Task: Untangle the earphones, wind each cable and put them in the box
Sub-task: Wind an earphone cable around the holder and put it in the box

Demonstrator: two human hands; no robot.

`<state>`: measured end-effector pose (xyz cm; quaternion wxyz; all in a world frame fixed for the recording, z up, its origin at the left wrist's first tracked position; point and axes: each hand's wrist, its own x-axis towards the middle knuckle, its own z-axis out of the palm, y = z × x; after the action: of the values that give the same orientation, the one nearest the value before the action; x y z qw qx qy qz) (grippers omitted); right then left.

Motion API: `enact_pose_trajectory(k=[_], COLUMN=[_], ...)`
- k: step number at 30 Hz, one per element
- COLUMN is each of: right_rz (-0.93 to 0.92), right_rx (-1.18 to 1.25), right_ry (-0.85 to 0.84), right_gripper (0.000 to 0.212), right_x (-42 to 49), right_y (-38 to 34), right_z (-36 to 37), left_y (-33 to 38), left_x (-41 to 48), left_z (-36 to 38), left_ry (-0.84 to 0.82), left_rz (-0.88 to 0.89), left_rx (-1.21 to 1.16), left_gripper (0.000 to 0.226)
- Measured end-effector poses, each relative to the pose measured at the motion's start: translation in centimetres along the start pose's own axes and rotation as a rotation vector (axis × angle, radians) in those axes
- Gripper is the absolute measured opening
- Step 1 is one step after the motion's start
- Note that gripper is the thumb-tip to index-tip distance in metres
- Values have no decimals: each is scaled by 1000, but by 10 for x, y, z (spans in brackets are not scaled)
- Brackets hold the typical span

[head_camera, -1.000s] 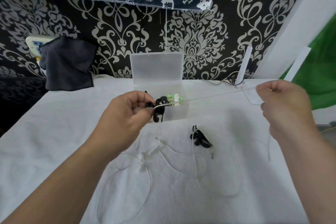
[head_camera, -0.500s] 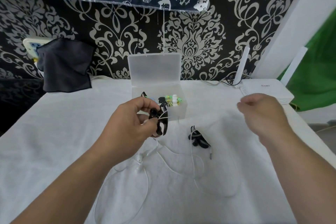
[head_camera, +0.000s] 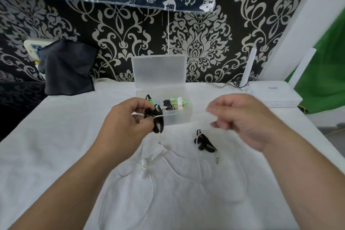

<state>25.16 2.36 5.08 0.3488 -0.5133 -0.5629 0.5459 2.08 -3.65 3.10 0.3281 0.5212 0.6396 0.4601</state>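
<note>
Two hands work above the white tabletop [head_camera: 56, 136]. The left grip [head_camera: 127, 121] pinches a pair of black earbuds [head_camera: 157, 120] just in front of the box [head_camera: 183, 117]. A white cable [head_camera: 168, 115] crosses the earbuds and stretches rightward to the right grip [head_camera: 248, 119], whose curled, blurred fingers pinch it. More of the thin white cable lies in loose loops on the tabletop below the hands. A second pair of black buds [head_camera: 204, 143] lies between the wrists, with a small plug [head_camera: 217, 160] near it. The clear box stands open with its lid upright, and green earphones [head_camera: 177, 101] lie inside it. A dark cloth [head_camera: 67, 69] hangs at the far left, and a white device [head_camera: 274, 95] sits at the far right.
</note>
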Motion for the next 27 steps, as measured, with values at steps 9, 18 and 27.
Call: enact_pose_trajectory(k=[9, 18, 27], right_rz=[114, 107, 123], right_rx=[53, -31, -609], right_ry=[580, 599, 461], right_gripper=[15, 15, 15], right_x=[24, 32, 23], right_y=[23, 33, 37], right_z=[-67, -66, -44], left_y=[-3, -4, 1], left_x=[3, 4, -1], left_z=[-6, -6, 2], left_ry=[39, 57, -8], left_rz=[-102, -51, -3], left_rx=[-21, -76, -51], left_gripper=[20, 20, 23])
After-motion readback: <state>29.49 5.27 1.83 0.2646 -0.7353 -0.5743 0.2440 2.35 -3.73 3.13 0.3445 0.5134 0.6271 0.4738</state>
